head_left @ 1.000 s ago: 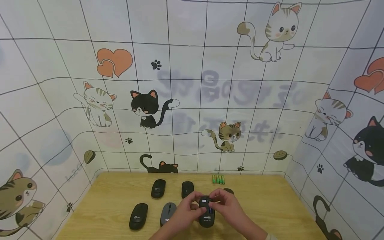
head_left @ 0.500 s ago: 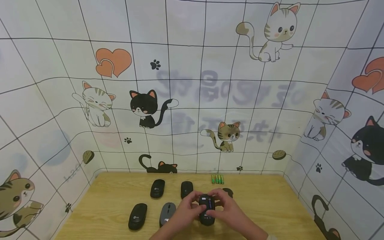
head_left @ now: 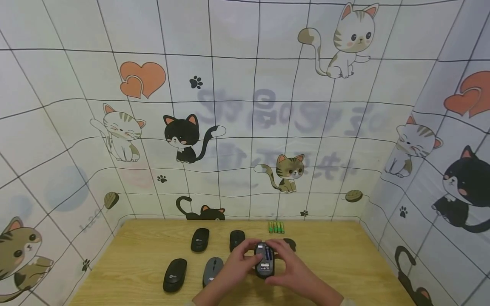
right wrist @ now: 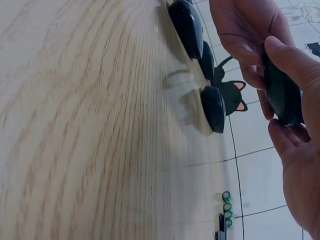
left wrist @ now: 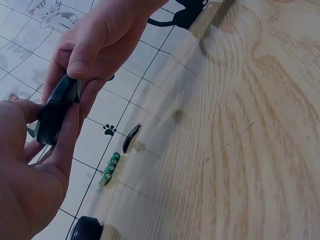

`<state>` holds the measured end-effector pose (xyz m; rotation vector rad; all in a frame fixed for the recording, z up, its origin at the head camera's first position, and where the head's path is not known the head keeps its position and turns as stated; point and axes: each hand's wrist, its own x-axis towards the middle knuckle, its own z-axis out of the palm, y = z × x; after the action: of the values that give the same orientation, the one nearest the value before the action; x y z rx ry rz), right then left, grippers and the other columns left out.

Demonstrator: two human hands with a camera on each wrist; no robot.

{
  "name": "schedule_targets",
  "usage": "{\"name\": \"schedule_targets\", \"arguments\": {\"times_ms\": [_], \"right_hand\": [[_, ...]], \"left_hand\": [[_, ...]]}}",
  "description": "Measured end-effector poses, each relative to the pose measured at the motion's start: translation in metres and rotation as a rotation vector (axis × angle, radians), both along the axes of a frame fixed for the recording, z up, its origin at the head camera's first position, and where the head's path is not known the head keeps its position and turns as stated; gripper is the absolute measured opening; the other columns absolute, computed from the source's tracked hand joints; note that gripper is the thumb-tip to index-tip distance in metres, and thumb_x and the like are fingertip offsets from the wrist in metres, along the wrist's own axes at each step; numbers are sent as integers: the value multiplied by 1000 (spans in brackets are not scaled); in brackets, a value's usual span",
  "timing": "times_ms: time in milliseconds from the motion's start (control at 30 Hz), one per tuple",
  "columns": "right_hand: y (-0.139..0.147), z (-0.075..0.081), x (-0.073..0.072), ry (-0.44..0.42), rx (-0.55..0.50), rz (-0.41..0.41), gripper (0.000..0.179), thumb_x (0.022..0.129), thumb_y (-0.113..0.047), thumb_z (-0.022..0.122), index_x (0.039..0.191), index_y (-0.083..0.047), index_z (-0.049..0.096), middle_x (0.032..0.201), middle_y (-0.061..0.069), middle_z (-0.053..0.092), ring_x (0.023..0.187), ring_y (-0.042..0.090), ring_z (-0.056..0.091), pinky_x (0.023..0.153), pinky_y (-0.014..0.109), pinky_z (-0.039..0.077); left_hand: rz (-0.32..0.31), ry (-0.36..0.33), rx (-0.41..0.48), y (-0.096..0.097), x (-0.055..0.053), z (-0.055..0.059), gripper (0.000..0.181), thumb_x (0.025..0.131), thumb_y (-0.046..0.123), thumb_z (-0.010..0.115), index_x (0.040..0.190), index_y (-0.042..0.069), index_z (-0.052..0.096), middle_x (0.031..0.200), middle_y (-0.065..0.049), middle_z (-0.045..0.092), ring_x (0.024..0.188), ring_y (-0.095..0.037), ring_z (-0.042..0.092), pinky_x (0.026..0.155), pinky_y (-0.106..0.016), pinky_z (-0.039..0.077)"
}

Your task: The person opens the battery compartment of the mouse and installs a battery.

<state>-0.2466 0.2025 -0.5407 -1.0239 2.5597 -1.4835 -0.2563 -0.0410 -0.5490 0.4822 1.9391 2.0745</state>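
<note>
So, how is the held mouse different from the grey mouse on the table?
The held mouse shows its underside, with an open slot; the grey mouse shows its top. The held mouse is above the table; the grey mouse rests on it. Both are computer mice.

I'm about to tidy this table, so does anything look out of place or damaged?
Mainly the held mouse: its underside faces the wearer, the battery compartment apparently uncovered. A thin dark piece, perhaps the cover, lies loose near the row of green batteries. I see no spill or damage.
</note>
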Motion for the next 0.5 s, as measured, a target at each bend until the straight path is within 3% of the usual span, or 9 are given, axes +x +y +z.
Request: {"name": "schedule_targets", "arguments": {"times_ms": [167, 267, 400, 500], "right_hand": [[6, -2, -5, -12, 0, -35, 93, 88, -37, 95, 164, -8, 49, 161, 11, 48, 145, 32, 54, 113, 43, 56], [8, -3, -8, -11, -9, -47, 93, 88, -35, 96, 162, -2, 49, 160, 12, 50, 141, 34, 59, 114, 43, 56], [12, -5, -12, 17, -32, -53, 91, 88, -30, 96, 159, 1, 51, 157, 16, 52, 136, 38, 63, 113, 43, 56], [16, -5, -15, 11, -45, -64, 89, 87, -29, 97, 159, -1, 53, 157, 15, 54, 136, 38, 63, 114, 43, 56]], "left_hand": [[-50, -14, 3, 2, 0, 2, 62, 106, 13, 74, 163, 5, 49, 155, -16, 54, 107, -27, 79, 88, -38, 67], [-64, -7, -18, 3, -1, 2, 69, 104, 13, 77, 166, 7, 46, 153, -18, 59, 108, -26, 78, 90, -36, 65], [-74, 37, -59, 4, -4, 0, 76, 101, 11, 82, 167, 10, 45, 158, -15, 55, 114, -25, 75, 89, -34, 64], [-115, 95, -100, 3, -9, -1, 84, 96, 9, 86, 168, 13, 44, 168, -9, 42, 123, -24, 70, 91, -33, 64]]}}
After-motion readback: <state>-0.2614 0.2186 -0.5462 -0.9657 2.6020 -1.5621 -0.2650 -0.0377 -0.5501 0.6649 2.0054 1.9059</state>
